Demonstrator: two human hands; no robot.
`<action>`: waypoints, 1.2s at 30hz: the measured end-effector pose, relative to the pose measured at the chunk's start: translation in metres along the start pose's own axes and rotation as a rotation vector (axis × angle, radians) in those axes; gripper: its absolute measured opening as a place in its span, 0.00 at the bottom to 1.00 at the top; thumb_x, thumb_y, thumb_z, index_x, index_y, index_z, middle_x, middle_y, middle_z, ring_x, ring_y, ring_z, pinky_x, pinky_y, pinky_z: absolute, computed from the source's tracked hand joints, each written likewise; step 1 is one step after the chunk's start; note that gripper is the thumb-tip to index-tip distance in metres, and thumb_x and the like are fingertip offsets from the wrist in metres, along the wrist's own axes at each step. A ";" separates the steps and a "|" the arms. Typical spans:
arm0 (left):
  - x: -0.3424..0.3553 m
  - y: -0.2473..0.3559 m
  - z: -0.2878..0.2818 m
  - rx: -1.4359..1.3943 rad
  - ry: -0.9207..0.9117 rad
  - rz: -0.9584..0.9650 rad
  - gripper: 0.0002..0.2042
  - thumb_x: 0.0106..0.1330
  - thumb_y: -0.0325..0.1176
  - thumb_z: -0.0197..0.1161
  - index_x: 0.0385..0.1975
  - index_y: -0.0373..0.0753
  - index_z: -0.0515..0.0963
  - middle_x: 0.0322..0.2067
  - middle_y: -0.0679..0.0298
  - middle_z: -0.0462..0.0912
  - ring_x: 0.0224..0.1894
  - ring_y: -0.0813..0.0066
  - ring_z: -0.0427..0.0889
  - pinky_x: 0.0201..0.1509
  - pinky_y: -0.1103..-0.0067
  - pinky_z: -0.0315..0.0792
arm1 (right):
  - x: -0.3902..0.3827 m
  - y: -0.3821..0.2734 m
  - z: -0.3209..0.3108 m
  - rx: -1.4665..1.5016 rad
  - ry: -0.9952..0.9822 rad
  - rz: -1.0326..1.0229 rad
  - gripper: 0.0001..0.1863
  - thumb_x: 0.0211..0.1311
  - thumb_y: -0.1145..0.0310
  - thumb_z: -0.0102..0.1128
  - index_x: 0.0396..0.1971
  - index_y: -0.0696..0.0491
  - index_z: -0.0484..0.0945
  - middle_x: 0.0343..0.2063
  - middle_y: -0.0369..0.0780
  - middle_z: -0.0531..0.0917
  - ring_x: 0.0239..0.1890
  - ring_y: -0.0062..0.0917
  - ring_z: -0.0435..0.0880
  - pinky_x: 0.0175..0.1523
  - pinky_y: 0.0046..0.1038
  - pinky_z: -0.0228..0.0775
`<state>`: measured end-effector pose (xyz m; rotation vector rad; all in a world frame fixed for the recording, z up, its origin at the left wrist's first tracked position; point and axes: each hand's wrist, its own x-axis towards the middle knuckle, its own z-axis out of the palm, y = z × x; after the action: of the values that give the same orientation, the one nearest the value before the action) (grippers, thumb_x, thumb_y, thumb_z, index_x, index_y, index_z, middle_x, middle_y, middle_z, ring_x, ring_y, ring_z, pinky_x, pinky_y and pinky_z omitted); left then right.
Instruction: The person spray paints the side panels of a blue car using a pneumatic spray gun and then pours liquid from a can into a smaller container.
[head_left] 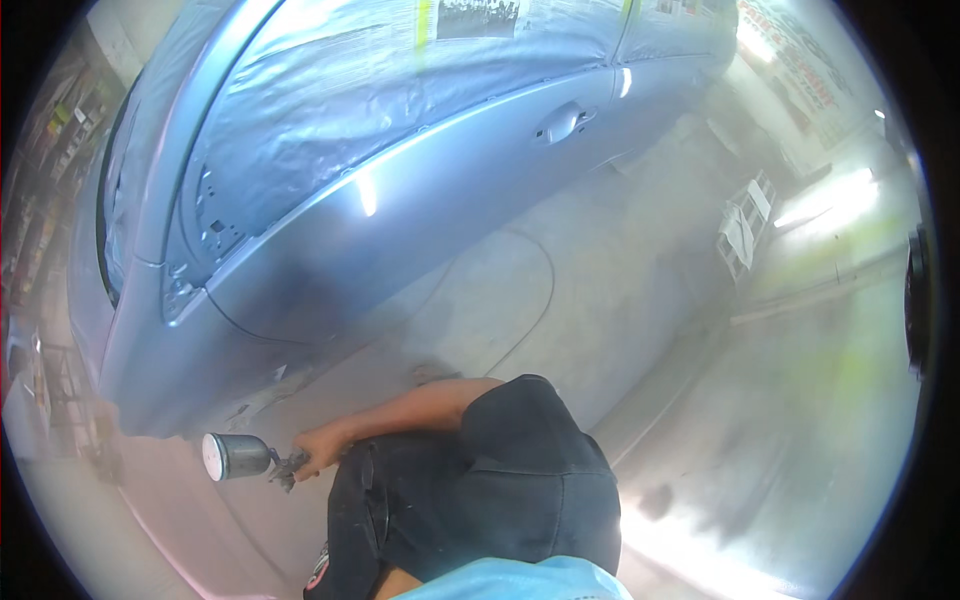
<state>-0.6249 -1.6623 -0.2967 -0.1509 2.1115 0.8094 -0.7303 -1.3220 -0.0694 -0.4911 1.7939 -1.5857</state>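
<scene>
My right hand (pixel 318 446) is closed on a spray gun (pixel 287 463) with a grey cylindrical cup (pixel 233 456), its pale lid facing left. My right forearm reaches leftward across the lower middle of the view, above my black clothing. Beyond the gun stands a silvery-blue car body (pixel 430 200), its door handle (pixel 562 125) at upper right and its window openings covered in wrinkled masking film (pixel 330 70). My left hand is not visible; only a bit of left arm shows at the bottom edge.
A hose (pixel 550 280) loops on the pale, hazy floor beside the car. Cluttered shelving (pixel 55 170) lines the left. A white rack (pixel 745 225) stands at the right, near a bright lamp (pixel 825 197) and a printed banner (pixel 795 75).
</scene>
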 end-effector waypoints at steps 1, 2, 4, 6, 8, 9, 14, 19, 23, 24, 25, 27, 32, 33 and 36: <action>0.007 -0.009 -0.011 0.012 -0.023 0.019 0.20 0.66 0.47 0.61 0.37 0.31 0.79 0.28 0.51 0.81 0.30 0.56 0.78 0.33 0.65 0.70 | 0.022 0.017 0.016 -0.036 0.058 -0.049 0.26 0.63 0.48 0.62 0.43 0.59 0.81 0.32 0.43 0.85 0.33 0.35 0.85 0.38 0.35 0.77; 0.010 -0.021 -0.029 0.032 -0.037 0.027 0.20 0.66 0.47 0.61 0.38 0.31 0.80 0.28 0.52 0.81 0.30 0.57 0.78 0.33 0.65 0.70 | 0.050 0.040 0.040 -0.030 0.084 -0.052 0.26 0.63 0.48 0.62 0.43 0.59 0.81 0.32 0.43 0.85 0.33 0.35 0.85 0.38 0.35 0.77; 0.014 -0.044 -0.065 0.059 -0.055 0.029 0.20 0.66 0.47 0.61 0.38 0.31 0.80 0.28 0.52 0.81 0.30 0.57 0.78 0.33 0.66 0.70 | 0.087 0.058 0.082 -0.029 0.374 -0.219 0.23 0.63 0.48 0.63 0.37 0.57 0.82 0.27 0.40 0.85 0.28 0.28 0.83 0.34 0.31 0.74; 0.024 -0.068 -0.095 0.065 -0.063 0.036 0.20 0.66 0.48 0.61 0.38 0.32 0.80 0.28 0.53 0.81 0.30 0.58 0.78 0.33 0.66 0.70 | 0.091 0.026 0.093 0.029 0.390 -0.224 0.23 0.64 0.49 0.62 0.38 0.58 0.82 0.26 0.41 0.85 0.29 0.28 0.83 0.35 0.32 0.74; 0.032 -0.086 -0.123 0.096 -0.080 0.045 0.20 0.66 0.48 0.61 0.38 0.32 0.80 0.28 0.53 0.81 0.29 0.59 0.78 0.32 0.67 0.71 | 0.094 0.005 0.106 0.115 0.351 -0.170 0.24 0.65 0.49 0.61 0.40 0.59 0.81 0.27 0.43 0.85 0.31 0.32 0.83 0.37 0.35 0.74; 0.033 -0.096 -0.134 0.115 -0.096 0.048 0.20 0.66 0.48 0.61 0.38 0.32 0.80 0.28 0.53 0.81 0.29 0.59 0.78 0.32 0.67 0.71 | 0.098 0.007 0.117 0.096 0.338 -0.142 0.24 0.65 0.49 0.61 0.39 0.59 0.81 0.26 0.43 0.84 0.30 0.31 0.82 0.36 0.34 0.73; 0.043 -0.124 -0.179 0.192 -0.131 0.067 0.20 0.66 0.48 0.61 0.39 0.32 0.80 0.28 0.54 0.81 0.29 0.61 0.78 0.31 0.68 0.71 | 0.101 0.008 0.156 0.099 0.464 -0.096 0.23 0.67 0.50 0.59 0.37 0.60 0.81 0.25 0.42 0.83 0.28 0.28 0.79 0.34 0.34 0.70; 0.044 -0.144 -0.178 0.175 -0.129 0.058 0.21 0.66 0.48 0.61 0.39 0.32 0.80 0.28 0.55 0.82 0.29 0.63 0.79 0.30 0.69 0.71 | 0.075 -0.051 0.171 0.012 0.576 -0.093 0.24 0.67 0.49 0.60 0.41 0.60 0.82 0.25 0.41 0.82 0.27 0.28 0.79 0.34 0.33 0.72; 0.035 -0.145 -0.158 0.092 -0.117 0.075 0.21 0.66 0.48 0.61 0.40 0.32 0.80 0.28 0.56 0.82 0.28 0.64 0.79 0.30 0.70 0.71 | 0.094 -0.015 0.192 -0.008 0.627 -0.141 0.26 0.67 0.49 0.61 0.47 0.60 0.81 0.23 0.41 0.79 0.25 0.26 0.77 0.33 0.33 0.72; 0.031 -0.145 -0.154 0.052 -0.102 0.080 0.21 0.66 0.48 0.61 0.40 0.32 0.80 0.28 0.57 0.82 0.28 0.65 0.79 0.30 0.71 0.71 | 0.098 -0.019 0.196 0.060 0.634 -0.041 0.26 0.66 0.49 0.61 0.47 0.60 0.80 0.22 0.40 0.79 0.24 0.25 0.76 0.31 0.32 0.71; 0.026 -0.146 -0.149 0.014 -0.084 0.079 0.21 0.66 0.48 0.61 0.40 0.32 0.80 0.28 0.57 0.82 0.28 0.65 0.79 0.30 0.71 0.71 | 0.100 -0.024 0.201 0.124 0.638 0.062 0.26 0.66 0.49 0.62 0.47 0.60 0.80 0.22 0.40 0.78 0.24 0.24 0.75 0.30 0.32 0.71; 0.010 -0.138 -0.144 -0.059 -0.058 0.084 0.21 0.66 0.49 0.61 0.40 0.32 0.80 0.28 0.57 0.82 0.28 0.66 0.79 0.29 0.71 0.71 | 0.099 -0.044 0.209 0.163 0.549 0.060 0.25 0.66 0.51 0.63 0.47 0.61 0.80 0.23 0.38 0.78 0.25 0.22 0.75 0.31 0.30 0.70; -0.026 -0.145 -0.151 -0.211 -0.014 0.043 0.21 0.66 0.49 0.61 0.40 0.33 0.81 0.28 0.58 0.83 0.28 0.67 0.79 0.28 0.73 0.72 | 0.129 -0.025 0.216 0.155 0.364 0.259 0.22 0.67 0.54 0.63 0.45 0.60 0.79 0.24 0.36 0.79 0.27 0.20 0.76 0.32 0.27 0.70; -0.030 -0.157 -0.154 -0.223 0.004 0.024 0.21 0.66 0.49 0.61 0.41 0.33 0.81 0.28 0.59 0.82 0.28 0.68 0.79 0.28 0.73 0.72 | 0.147 -0.007 0.222 0.097 0.385 0.177 0.22 0.67 0.53 0.64 0.44 0.59 0.79 0.23 0.35 0.79 0.26 0.21 0.75 0.32 0.28 0.69; -0.026 -0.208 -0.159 -0.252 0.035 -0.029 0.21 0.67 0.49 0.61 0.41 0.33 0.80 0.28 0.59 0.82 0.27 0.69 0.79 0.28 0.74 0.71 | 0.181 -0.012 0.231 0.030 0.365 0.062 0.22 0.66 0.52 0.65 0.42 0.58 0.80 0.21 0.35 0.78 0.24 0.21 0.75 0.30 0.29 0.68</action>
<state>-0.6372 -1.9249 -0.3115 -0.3300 2.0285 1.0602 -0.6959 -1.6109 -0.1070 -0.1334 2.0241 -1.7399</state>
